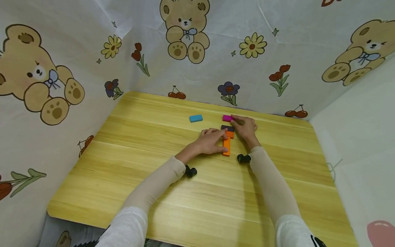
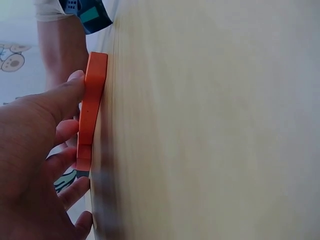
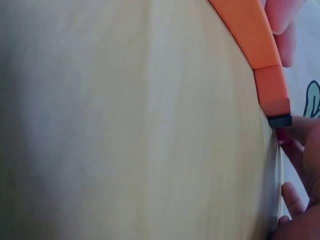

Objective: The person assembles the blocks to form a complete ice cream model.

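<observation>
Alignment seems the step in hand: the right hand (image 1: 246,127), angled leftward, pinches a magenta rectangular block (image 1: 227,118) just far of a black rectangular block (image 1: 227,128); closing that gap calls for a nearward slide. The left hand (image 1: 211,141), loosely spread, touches an elongated orange block (image 1: 226,147).

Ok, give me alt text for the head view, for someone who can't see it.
On a wood-grain table, the left hand touches the nearer of two orange blocks while the right hand holds a magenta block just beyond a dark block. A blue block lies apart to the left. Bear-print sheeting hangs behind.
</observation>
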Demonstrator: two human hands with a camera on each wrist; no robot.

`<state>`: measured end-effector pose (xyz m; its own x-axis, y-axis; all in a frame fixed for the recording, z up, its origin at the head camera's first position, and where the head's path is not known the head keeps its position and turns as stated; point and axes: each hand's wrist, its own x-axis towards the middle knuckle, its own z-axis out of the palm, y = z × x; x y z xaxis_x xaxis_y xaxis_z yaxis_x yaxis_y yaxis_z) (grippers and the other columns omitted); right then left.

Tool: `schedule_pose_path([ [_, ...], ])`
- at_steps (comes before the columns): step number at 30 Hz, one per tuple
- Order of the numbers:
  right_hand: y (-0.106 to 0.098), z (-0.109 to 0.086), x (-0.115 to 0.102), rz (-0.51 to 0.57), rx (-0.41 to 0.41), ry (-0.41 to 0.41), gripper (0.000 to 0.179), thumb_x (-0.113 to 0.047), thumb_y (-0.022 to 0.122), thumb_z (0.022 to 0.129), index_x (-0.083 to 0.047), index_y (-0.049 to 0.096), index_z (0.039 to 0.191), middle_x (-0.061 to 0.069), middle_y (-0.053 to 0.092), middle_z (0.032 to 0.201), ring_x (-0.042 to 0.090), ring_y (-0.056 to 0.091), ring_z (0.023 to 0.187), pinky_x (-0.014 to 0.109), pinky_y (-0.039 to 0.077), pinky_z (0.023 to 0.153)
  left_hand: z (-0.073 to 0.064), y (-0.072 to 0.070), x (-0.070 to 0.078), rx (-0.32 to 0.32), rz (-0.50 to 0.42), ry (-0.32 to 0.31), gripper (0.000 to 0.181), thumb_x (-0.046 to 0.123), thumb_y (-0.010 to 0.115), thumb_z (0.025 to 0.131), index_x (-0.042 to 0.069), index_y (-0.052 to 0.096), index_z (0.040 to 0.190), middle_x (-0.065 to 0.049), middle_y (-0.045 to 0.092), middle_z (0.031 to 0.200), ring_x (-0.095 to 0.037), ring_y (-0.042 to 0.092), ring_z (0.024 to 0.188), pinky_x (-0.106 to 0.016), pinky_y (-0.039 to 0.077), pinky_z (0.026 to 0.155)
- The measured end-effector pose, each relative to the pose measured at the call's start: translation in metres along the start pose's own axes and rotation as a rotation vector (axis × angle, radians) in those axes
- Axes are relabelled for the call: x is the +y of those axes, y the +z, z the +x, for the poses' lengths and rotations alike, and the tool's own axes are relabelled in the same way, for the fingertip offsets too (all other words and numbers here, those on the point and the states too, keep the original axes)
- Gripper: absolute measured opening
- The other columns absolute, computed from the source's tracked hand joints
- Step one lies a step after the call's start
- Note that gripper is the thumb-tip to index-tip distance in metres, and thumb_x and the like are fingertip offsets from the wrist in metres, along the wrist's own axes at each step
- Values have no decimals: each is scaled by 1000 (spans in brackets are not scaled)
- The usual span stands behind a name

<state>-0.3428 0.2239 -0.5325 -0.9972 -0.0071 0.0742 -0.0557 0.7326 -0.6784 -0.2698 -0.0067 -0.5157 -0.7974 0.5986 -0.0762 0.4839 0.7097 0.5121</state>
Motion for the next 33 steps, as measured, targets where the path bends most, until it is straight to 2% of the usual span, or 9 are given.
schedule_pose_path([
  [4, 1, -1, 2, 11, 6, -6, 39, -41, 60, 110, -28, 70, 145, 13, 64, 155, 41, 45, 143, 68, 18, 118, 0, 1, -1, 3, -6, 0, 95, 63, 67, 101, 23, 21, 174, 19, 62, 151, -22, 30, 161, -54, 20, 126],
  [11, 1, -4, 2, 39, 26, -20, 35, -38, 62, 110, -28, 74, 141, 13, 68, 150, 40, 50, 146, 68, 20, 119, 1, 2, -1, 1, -5, -3, 95, 63, 66, 101, 23, 21, 174, 19, 62, 152, -22, 30, 161, -54, 20, 125],
  [18, 2, -7, 1, 77, 30, -8, 34, -37, 64, 109, -26, 75, 140, 12, 67, 151, 39, 44, 157, 68, 15, 124, 1, 1, -2, -11, -10, 1, 94, 62, 65, 102, 22, 20, 174, 18, 61, 153, -23, 30, 161, -55, 21, 125],
  [25, 3, -11, -1, 90, 30, -14, 33, -36, 64, 109, -25, 76, 138, 12, 68, 151, 38, 45, 154, 67, 12, 125, -1, -1, -2, 1, 1, 3, 93, 63, 64, 102, 24, 20, 174, 19, 60, 154, -22, 30, 161, -53, 21, 125],
  [33, 2, -16, -2, 105, 32, -14, 33, -35, 64, 110, -22, 76, 138, 13, 69, 149, 40, 49, 148, 65, 12, 123, -2, -2, 1, -12, -9, 8, 93, 61, 64, 103, 21, 20, 174, 16, 60, 156, -25, 30, 162, -55, 20, 127],
])
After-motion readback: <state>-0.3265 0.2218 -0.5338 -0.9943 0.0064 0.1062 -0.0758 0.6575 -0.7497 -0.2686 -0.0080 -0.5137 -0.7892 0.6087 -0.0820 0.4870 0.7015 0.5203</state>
